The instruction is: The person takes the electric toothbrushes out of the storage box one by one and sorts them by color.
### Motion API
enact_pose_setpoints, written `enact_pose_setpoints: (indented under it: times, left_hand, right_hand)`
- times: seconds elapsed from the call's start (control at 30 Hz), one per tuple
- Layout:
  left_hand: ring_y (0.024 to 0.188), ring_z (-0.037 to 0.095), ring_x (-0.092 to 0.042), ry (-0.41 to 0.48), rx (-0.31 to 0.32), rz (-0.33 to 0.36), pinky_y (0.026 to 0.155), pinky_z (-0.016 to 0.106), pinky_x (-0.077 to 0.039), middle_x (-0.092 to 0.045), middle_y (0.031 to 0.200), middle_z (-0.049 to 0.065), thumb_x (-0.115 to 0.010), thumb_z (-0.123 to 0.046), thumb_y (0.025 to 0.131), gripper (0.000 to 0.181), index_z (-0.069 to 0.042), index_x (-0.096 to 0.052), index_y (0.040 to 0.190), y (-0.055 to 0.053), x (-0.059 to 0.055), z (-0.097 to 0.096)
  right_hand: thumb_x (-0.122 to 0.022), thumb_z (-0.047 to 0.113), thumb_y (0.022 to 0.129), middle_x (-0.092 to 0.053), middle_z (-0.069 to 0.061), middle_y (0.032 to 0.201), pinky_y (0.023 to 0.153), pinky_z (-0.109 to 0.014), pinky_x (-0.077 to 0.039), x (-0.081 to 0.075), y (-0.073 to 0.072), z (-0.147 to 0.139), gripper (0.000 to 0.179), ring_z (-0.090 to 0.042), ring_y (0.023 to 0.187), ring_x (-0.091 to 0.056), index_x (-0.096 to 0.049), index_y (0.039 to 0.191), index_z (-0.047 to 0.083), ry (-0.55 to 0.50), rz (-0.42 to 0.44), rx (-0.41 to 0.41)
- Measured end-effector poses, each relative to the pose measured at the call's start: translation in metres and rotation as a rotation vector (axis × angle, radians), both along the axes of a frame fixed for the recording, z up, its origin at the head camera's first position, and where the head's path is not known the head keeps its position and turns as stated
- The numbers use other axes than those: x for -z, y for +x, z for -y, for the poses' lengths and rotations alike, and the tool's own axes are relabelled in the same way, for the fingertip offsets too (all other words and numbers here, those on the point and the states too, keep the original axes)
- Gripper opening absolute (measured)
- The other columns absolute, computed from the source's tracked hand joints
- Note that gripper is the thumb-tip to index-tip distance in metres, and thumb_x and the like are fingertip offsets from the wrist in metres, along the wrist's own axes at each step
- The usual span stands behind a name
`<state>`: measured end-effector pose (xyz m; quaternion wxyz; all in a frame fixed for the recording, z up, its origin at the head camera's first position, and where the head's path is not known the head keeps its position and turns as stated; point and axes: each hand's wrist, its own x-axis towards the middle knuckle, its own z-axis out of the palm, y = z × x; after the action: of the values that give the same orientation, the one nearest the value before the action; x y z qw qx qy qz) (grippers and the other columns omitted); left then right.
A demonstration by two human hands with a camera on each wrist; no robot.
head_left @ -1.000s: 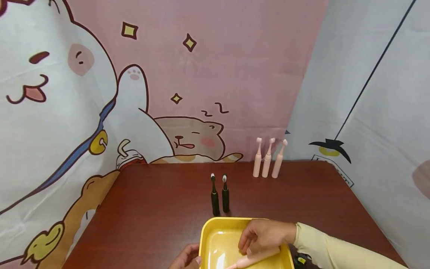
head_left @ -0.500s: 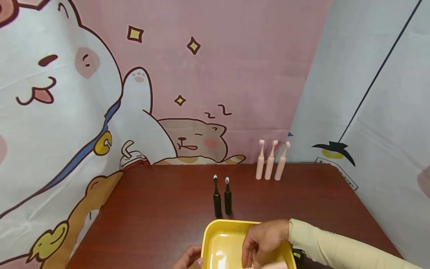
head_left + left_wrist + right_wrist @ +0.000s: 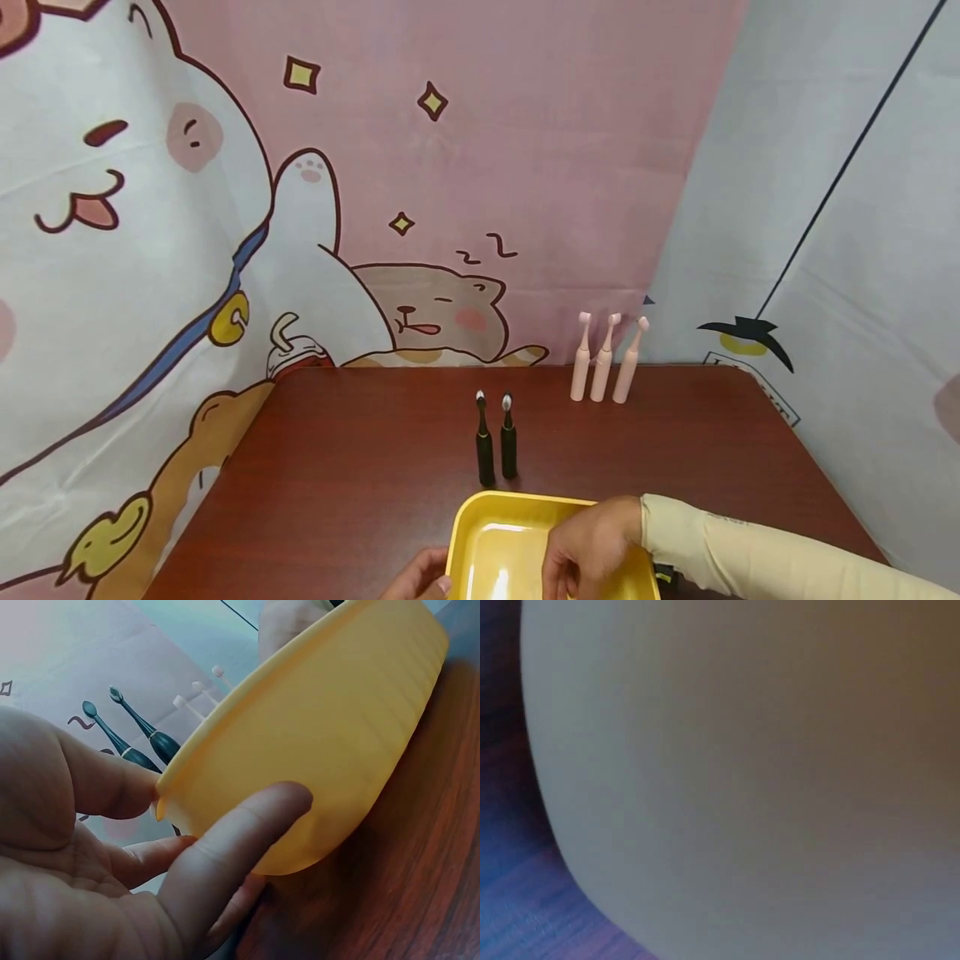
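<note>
A yellow tray (image 3: 487,533) lies at the table's front, cut off by the frame. My left hand (image 3: 422,575) grips its left rim; in the left wrist view the tray's outer wall (image 3: 300,742) has a finger lying along it. My right hand (image 3: 592,546) reaches down into the tray with bent fingers. Its fingertips are at the frame's bottom edge, so whatever they touch is hidden. Just behind the tray stand two black electric toothbrushes, a left one (image 3: 485,454) and a right one (image 3: 509,450). A blurred pale surface (image 3: 742,780) fills the right wrist view.
Three pink electric toothbrushes (image 3: 600,375) stand upright near the back edge of the brown table (image 3: 352,467). A cartoon-printed cloth (image 3: 525,167) hangs behind. A small dark object with a yellow mark (image 3: 664,575) shows beneath the right sleeve (image 3: 720,542).
A pink electric toothbrush seen in the tray under my right hand has shifted down out of the head view. My right hand has sunk lower. The left hand keeps its place on the rim.
</note>
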<state>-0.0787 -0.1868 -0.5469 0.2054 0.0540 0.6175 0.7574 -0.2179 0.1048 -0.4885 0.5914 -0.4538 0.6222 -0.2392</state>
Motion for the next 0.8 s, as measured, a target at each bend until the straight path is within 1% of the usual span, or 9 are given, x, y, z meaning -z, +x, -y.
enact_pose_setpoints:
  times: [0.2, 0.23, 0.33, 0.43, 0.57, 0.6, 0.67, 0.73, 0.8]
  left_hand:
    - [0.097, 0.027, -0.066, -0.035, -0.044, 0.121, 0.083, 0.037, -0.058, -0.063, 0.119, 0.014, -0.063, -0.036, 0.096, 0.061, 0.006, -0.043, 0.137, 0.002, 0.001, 0.003]
    - [0.097, 0.028, -0.066, -0.039, -0.048, 0.124, 0.084, 0.038, -0.058, -0.063, 0.119, 0.014, -0.063, -0.036, 0.095, 0.062, 0.005, -0.044, 0.137, 0.003, 0.001, 0.003]
    - [0.097, 0.027, -0.066, -0.044, -0.055, 0.103, 0.083, 0.037, -0.058, -0.063, 0.119, 0.015, -0.061, -0.034, 0.096, 0.059, 0.007, -0.044, 0.136, 0.003, 0.003, 0.003]
    - [0.098, 0.025, -0.066, -0.032, -0.051, 0.076, 0.083, 0.034, -0.057, -0.063, 0.12, 0.016, -0.06, -0.032, 0.097, 0.058, 0.008, -0.044, 0.136, 0.001, 0.004, 0.003]
    - [0.097, 0.023, -0.066, -0.026, -0.04, 0.049, 0.082, 0.031, -0.057, -0.063, 0.12, 0.015, -0.059, -0.03, 0.098, 0.058, 0.011, -0.043, 0.135, -0.001, 0.004, 0.003]
    - [0.097, 0.023, -0.066, -0.028, -0.044, 0.061, 0.082, 0.031, -0.057, -0.063, 0.119, 0.014, -0.06, -0.031, 0.097, 0.058, 0.01, -0.044, 0.135, -0.001, 0.004, 0.003]
    - [0.097, 0.023, -0.066, -0.03, -0.038, 0.049, 0.082, 0.031, -0.057, -0.063, 0.118, 0.015, -0.059, -0.03, 0.098, 0.057, 0.011, -0.043, 0.134, -0.002, 0.004, 0.002]
    - [0.097, 0.023, -0.066, -0.031, -0.041, 0.042, 0.082, 0.031, -0.057, -0.063, 0.118, 0.015, -0.058, -0.029, 0.098, 0.057, 0.012, -0.043, 0.134, -0.001, 0.004, 0.001]
    - [0.097, 0.024, -0.066, -0.031, -0.054, 0.054, 0.082, 0.031, -0.057, -0.063, 0.118, 0.015, -0.059, -0.03, 0.097, 0.056, 0.01, -0.044, 0.134, 0.0, 0.004, -0.001]
  right_hand:
    - [-0.058, -0.013, 0.088, -0.049, -0.003, 0.076, 0.061, -0.009, -0.035, 0.002, 0.007, 0.002, 0.022, 0.005, 0.064, -0.041, -0.062, 0.109, -0.006, -0.052, 0.069, -0.06]
    - [-0.057, -0.012, 0.09, -0.049, -0.007, 0.077, 0.061, -0.009, -0.035, 0.003, 0.008, 0.002, 0.019, 0.005, 0.064, -0.041, -0.061, 0.108, -0.007, -0.059, 0.087, -0.066]
    - [-0.056, -0.006, 0.095, -0.051, -0.016, 0.083, 0.064, -0.008, -0.038, 0.003, 0.012, 0.002, 0.015, 0.007, 0.068, -0.043, -0.058, 0.11, -0.008, -0.079, 0.121, -0.098]
    - [-0.057, -0.003, 0.096, -0.053, -0.024, 0.092, 0.069, -0.007, -0.041, 0.0, 0.015, 0.002, 0.019, 0.008, 0.073, -0.047, -0.055, 0.114, -0.009, -0.086, 0.159, -0.11]
    - [-0.058, -0.005, 0.095, -0.051, -0.026, 0.092, 0.068, -0.008, -0.04, -0.003, 0.014, 0.001, 0.02, 0.008, 0.073, -0.046, -0.054, 0.114, -0.009, -0.089, 0.179, -0.103]
    - [-0.058, -0.005, 0.095, -0.051, -0.025, 0.09, 0.068, -0.008, -0.041, -0.004, 0.015, 0.001, 0.02, 0.008, 0.073, -0.047, -0.054, 0.114, -0.009, -0.086, 0.184, -0.101]
    - [-0.057, -0.006, 0.095, -0.049, -0.026, 0.091, 0.07, -0.007, -0.042, -0.005, 0.015, 0.001, 0.022, 0.008, 0.074, -0.047, -0.053, 0.116, -0.01, -0.081, 0.198, -0.116]
    - [-0.055, -0.008, 0.095, -0.048, -0.029, 0.094, 0.073, -0.008, -0.044, -0.005, 0.016, 0.0, 0.025, 0.008, 0.077, -0.048, -0.051, 0.12, -0.011, -0.069, 0.237, -0.116]
    - [-0.053, -0.011, 0.095, -0.045, -0.034, 0.098, 0.077, -0.009, -0.045, -0.004, 0.017, 0.0, 0.03, 0.008, 0.08, -0.049, -0.048, 0.124, -0.012, -0.061, 0.282, -0.116]
